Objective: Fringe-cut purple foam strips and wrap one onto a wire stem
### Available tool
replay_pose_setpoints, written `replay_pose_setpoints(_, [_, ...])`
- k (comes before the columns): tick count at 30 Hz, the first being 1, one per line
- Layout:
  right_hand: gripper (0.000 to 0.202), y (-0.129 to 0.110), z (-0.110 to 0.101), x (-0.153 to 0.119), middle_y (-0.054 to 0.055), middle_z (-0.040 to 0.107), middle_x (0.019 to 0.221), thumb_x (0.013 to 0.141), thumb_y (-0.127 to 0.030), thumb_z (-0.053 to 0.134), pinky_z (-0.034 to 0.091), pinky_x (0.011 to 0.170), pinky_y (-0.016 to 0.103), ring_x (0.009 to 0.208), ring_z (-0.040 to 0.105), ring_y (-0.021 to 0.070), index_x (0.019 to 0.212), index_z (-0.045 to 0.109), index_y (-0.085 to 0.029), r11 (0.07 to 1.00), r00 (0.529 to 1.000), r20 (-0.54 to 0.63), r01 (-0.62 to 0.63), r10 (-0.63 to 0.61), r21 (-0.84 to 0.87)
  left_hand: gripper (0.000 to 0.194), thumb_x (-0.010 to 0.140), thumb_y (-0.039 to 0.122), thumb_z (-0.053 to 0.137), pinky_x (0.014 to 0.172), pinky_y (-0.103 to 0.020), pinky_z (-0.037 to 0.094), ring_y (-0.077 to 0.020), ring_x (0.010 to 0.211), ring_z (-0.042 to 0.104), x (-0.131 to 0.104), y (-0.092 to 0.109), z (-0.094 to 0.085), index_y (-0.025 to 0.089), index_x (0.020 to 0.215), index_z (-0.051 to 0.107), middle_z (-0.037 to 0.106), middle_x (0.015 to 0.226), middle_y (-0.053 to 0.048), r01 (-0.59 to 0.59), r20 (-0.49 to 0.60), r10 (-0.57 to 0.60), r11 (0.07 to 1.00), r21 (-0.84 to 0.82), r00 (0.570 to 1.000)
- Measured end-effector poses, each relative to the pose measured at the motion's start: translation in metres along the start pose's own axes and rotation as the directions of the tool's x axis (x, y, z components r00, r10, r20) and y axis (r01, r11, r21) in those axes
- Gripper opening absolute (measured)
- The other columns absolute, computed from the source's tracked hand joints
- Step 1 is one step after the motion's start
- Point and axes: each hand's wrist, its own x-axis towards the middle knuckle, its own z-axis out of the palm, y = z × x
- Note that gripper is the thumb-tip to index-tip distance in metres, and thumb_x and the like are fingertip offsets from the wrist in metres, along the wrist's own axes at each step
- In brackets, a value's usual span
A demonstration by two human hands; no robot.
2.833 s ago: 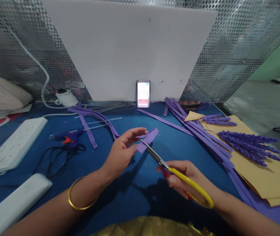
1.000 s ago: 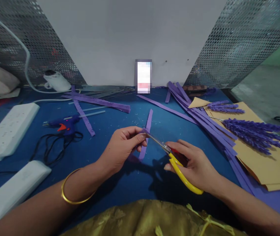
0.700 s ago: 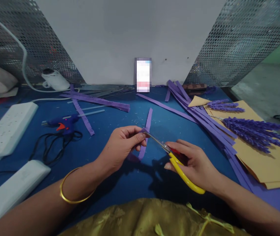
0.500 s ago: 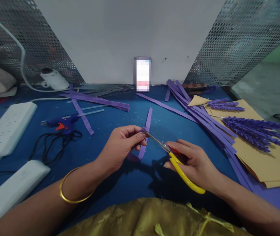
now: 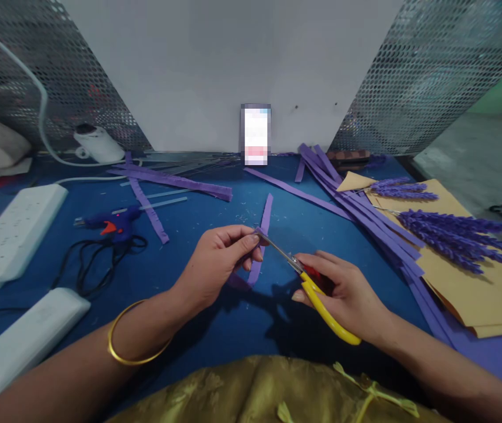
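Purple strip (image 5: 267,215) at frame centre, tips of scissors (image 5: 328,315) against it.
Left hand (image 5: 220,258), just left of centre: thumb and fingers pinched narrow on strip. Right hand (image 5: 350,288), lower right of centre: curled round scissor handles, blades pointing up-left. Blue glue gun (image 5: 123,227) mid-left; purple flower stems (image 5: 449,235) on tan paper (image 5: 475,305), mid-right.

Between the glue gun (image 5: 121,226) and the left hand (image 5: 220,258), blue tabletop (image 5: 176,235) leaves a lane; looped black cord (image 5: 139,241) hinders passage farther left. Scissors (image 5: 295,264) bar the way between both hands. Beyond the right hand (image 5: 343,288), a narrower gap ends at bundled purple strips (image 5: 374,223).
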Motion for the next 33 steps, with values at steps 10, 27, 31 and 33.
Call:
replay_pose_setpoints(10, [0.041, 0.0005, -0.0012, -0.0006, -0.001, 0.048, 0.072, 0.088, -0.049, 0.066, 0.038, 0.055, 0.025, 0.062, 0.046, 0.0138, 0.115, 0.068, -0.018, 0.999, 0.999, 0.022, 0.032, -0.032, 0.000, 0.015, 0.083, 0.026, 0.069, 0.049, -0.015, 0.038, -0.0054, 0.052, 0.051, -0.0012, 0.0000, 0.0016, 0.016, 0.072, 0.072, 0.065, 0.063, 0.001, 0.004, 0.013, -0.004, 1.000, 0.008, 1.000])
replay_pose_setpoints(27, [0.024, 0.0013, 0.0047, 0.0010, -0.001, 0.046, 0.072, 0.087, -0.038, 0.069, 0.036, 0.055, 0.024, 0.061, 0.044, 0.0128, 0.100, 0.069, -0.018, 0.996, 0.997, 0.067, -0.036, 0.031, 0.081, 0.019, 0.081, 0.028, 0.070, 0.048, -0.015, 0.036, -0.0049, 0.049, 0.049, -0.0019, 0.0027, 0.0021, 0.014, 0.069, 0.070, 0.062, 0.059, 0.001, 0.061, -0.014, -0.061, 0.998, -0.005, 0.998])
replay_pose_setpoints(31, [0.021, 0.0031, 0.0058, 0.0024, -0.002, 0.047, 0.071, 0.086, -0.036, 0.068, 0.035, 0.055, 0.024, 0.062, 0.044, 0.0126, 0.095, 0.070, -0.017, 0.983, 0.993, 0.104, -0.067, 0.050, 0.169, 0.021, 0.080, 0.031, 0.071, 0.046, -0.014, 0.032, -0.0038, 0.048, 0.047, -0.0010, 0.0035, 0.0005, 0.013, 0.069, 0.069, 0.061, 0.058, 0.001, 0.104, 0.006, -0.104, 0.994, -0.030, 0.995])
replay_pose_setpoints(33, [0.021, 0.0039, 0.0057, 0.0029, -0.002, 0.046, 0.071, 0.086, -0.035, 0.068, 0.034, 0.056, 0.025, 0.062, 0.043, 0.0124, 0.093, 0.071, -0.016, 0.972, 0.990, 0.127, -0.089, 0.063, 0.218, 0.022, 0.080, 0.033, 0.071, 0.045, -0.014, 0.030, -0.0030, 0.046, 0.045, -0.0006, 0.0037, -0.0013, 0.013, 0.071, 0.070, 0.060, 0.057, 0.002, 0.140, 0.026, -0.139, 0.989, -0.054, 0.990])
